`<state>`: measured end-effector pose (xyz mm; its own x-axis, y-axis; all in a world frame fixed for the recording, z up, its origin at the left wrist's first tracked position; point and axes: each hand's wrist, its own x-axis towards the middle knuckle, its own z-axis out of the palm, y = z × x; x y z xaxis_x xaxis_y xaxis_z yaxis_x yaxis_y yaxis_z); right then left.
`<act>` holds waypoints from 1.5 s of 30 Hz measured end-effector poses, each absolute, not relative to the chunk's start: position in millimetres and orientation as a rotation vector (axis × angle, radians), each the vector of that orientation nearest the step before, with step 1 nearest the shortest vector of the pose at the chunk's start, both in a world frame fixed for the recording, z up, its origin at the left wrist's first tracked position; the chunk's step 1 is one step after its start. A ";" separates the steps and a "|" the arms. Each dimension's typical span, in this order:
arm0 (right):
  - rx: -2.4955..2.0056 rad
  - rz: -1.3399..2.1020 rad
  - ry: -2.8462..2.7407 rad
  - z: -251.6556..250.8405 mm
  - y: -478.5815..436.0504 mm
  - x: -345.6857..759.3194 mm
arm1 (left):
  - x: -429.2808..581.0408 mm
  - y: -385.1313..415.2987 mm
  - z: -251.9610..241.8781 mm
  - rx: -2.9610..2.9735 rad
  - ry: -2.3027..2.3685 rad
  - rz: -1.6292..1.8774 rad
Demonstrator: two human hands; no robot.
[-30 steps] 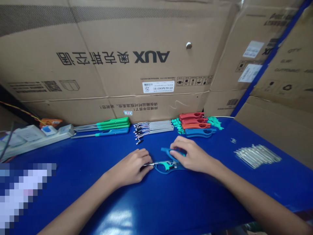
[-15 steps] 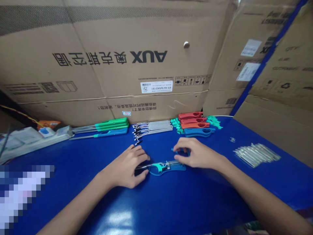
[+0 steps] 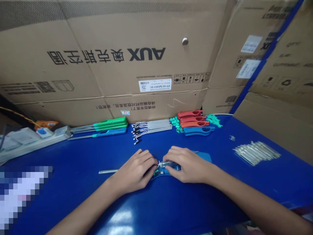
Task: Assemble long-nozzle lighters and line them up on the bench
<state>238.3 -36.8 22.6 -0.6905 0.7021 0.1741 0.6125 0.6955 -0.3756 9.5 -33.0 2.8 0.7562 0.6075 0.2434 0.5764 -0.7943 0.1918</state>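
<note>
An open blue lighter shell (image 3: 166,171) lies on the blue tabletop between my hands, with a green trigger (image 3: 156,172) and thin wires in it. A metal rod (image 3: 107,171) sticks out to the left from behind my left hand (image 3: 138,168). That hand is closed on the front of the lighter, its fingertips by the trigger and wires. My right hand (image 3: 187,163) grips a clear gas tube (image 3: 167,164) between thumb and fingers over the shell. Behind the right hand another blue plastic piece (image 3: 205,156) shows, partly hidden.
Along the back lie green and blue long lighters (image 3: 111,124), grey rods with wires (image 3: 158,125), small green parts (image 3: 175,123) and red and blue handles (image 3: 194,122). Clear tubes (image 3: 256,152) lie right; a power strip (image 3: 36,140) is left. Cardboard (image 3: 110,29) walls the back.
My left hand has moved right onto the lighter, baring the rod. My right hand has come down and left and closed on the clear tube. The other blue piece now shows farther right.
</note>
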 end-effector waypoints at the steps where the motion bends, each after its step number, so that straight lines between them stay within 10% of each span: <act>1: -1.017 0.421 -2.592 22.4 -37.1 237.9 | 9.3 -32.9 2.6 2.850 0.961 0.456; 30: -1.488 0.122 -2.325 58.3 -36.7 307.8 | 2.6 -23.9 4.8 2.823 0.887 0.412; 45: -1.969 -0.144 -1.850 -19.2 -98.0 431.6 | 4.4 -21.3 -2.5 2.850 0.862 0.459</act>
<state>431.6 -98.0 -19.2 0.1034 0.9264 0.3621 0.9711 -0.0153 -0.2380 4.4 -21.3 -2.5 0.7906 0.5588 0.2504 0.5195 -0.8285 0.2089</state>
